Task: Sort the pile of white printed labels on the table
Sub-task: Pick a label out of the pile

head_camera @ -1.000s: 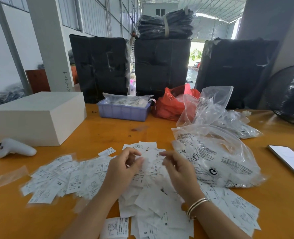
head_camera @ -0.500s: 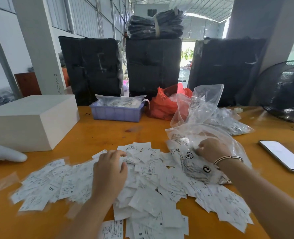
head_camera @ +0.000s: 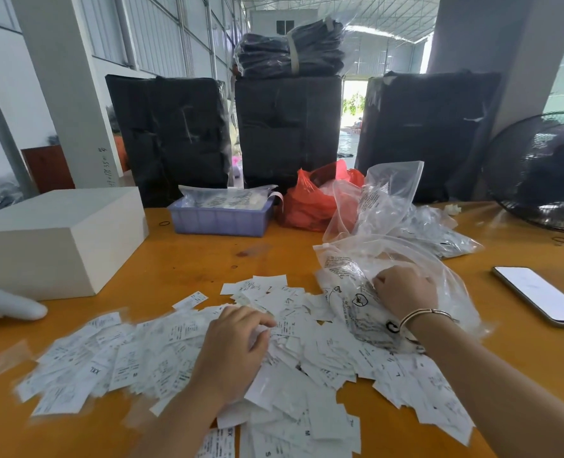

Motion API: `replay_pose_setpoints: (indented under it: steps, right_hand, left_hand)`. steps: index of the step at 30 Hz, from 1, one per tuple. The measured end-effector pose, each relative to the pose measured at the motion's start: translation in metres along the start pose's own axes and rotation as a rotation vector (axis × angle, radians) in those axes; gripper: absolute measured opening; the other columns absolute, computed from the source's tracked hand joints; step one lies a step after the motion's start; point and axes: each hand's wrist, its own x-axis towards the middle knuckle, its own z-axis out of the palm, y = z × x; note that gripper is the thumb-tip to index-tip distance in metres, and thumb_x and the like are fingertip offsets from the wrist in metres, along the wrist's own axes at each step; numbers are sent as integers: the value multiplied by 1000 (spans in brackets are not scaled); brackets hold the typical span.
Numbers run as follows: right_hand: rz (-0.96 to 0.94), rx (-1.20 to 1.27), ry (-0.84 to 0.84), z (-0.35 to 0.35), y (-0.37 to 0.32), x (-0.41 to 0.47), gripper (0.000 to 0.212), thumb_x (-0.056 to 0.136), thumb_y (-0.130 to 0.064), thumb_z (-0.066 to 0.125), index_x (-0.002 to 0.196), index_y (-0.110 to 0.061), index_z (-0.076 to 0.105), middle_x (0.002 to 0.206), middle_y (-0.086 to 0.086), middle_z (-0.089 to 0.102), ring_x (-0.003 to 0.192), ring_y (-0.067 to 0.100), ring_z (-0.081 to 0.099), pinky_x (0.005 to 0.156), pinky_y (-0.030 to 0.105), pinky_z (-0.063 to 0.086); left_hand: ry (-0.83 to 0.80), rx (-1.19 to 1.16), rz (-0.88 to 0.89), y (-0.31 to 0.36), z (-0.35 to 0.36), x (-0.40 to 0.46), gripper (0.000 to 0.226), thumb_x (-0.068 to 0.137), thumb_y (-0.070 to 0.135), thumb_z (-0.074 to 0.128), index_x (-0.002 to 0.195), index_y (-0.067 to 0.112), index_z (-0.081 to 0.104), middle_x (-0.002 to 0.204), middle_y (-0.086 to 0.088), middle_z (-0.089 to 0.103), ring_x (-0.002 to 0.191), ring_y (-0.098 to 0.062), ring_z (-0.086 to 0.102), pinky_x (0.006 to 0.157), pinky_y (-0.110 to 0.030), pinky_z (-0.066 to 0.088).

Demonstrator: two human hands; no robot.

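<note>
At the far left of your orange tabletop (head_camera: 181,259) lie a white controller (head_camera: 8,309) and a white box (head_camera: 55,239), with a purple tray (head_camera: 221,219) farther back. Your pile of white printed labels (head_camera: 161,345) is spread across the near middle, and your left hand (head_camera: 232,352) rests on it, fingers curled down into the slips. To the right, your right hand (head_camera: 404,289), bangle (head_camera: 422,315) on the wrist, grips a clear plastic bag (head_camera: 350,279) just beside the labels, and a phone (head_camera: 543,294) lies at the far right.
</note>
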Motion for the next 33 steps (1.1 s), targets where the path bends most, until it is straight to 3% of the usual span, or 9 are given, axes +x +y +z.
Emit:
replay_pose_setpoints:
  steps: [2,5,8,13,17,20,24,29,33]
  right_hand:
    - [-1,-35,39,-4,-2,-1,36,85,-14,45,50,-18,37,60,-2,46,58,17,40,68,31,30]
    - [-60,-21,184,-15,-8,-5,32,91,-21,44,62,-16,57,68,-2,57,63,18,47,68,31,28]
    - [-207,266,283,-27,-26,-17,24,93,-24,51,80,-15,69,78,-1,67,72,19,57,70,30,38]
    - [-456,581,-107,-25,-76,-60,16,91,-30,58,82,-18,65,74,-8,64,70,7,59,68,21,50]
    - [-632,587,-141,-3,-95,-86,19,94,-29,53,97,-20,70,89,-11,69,83,2,56,76,17,44]
    - [-621,630,-130,7,-95,-93,20,95,-24,51,99,-18,69,90,-4,69,82,6,53,73,18,40]
    - [-598,693,-166,16,-92,-97,23,96,-27,50,102,-19,70,91,-7,69,79,-2,48,71,9,35]
    - [-339,810,-12,23,-82,-88,22,97,-25,46,108,-28,65,92,-18,63,72,-7,53,63,12,39]
    - [-271,541,-65,33,-74,-80,28,96,-18,47,119,-25,61,121,-8,59,113,13,50,99,28,40]
  left_hand:
    - [-5,-5,-2,-1,0,-1,15,94,27,55,104,32,65,103,24,57,106,0,46,96,-26,37]
    - [0,-13,-2,0,0,0,14,94,27,56,104,32,65,102,25,56,106,1,46,97,-28,38]
    - [15,-48,-18,3,0,0,18,95,31,53,110,32,63,110,23,56,110,0,45,101,-30,39]
    - [91,-183,-53,12,-6,0,47,89,52,45,132,33,47,132,21,42,124,2,36,105,-25,31]
    - [73,-191,-45,12,-11,-1,58,85,52,49,139,31,41,134,22,41,125,3,34,105,-22,28]
    - [55,-213,-99,10,-11,-1,49,83,53,51,128,35,49,112,22,57,111,3,46,96,-20,36]
    - [109,-292,-124,7,-11,3,5,84,32,66,87,36,65,85,21,65,89,7,57,74,-9,44]
    - [229,-413,-251,-3,-12,4,10,85,23,70,77,29,67,81,25,67,79,6,59,68,-7,45]
    - [306,-446,-281,-8,-11,5,7,85,25,70,78,25,66,79,19,68,81,6,60,69,-5,44]
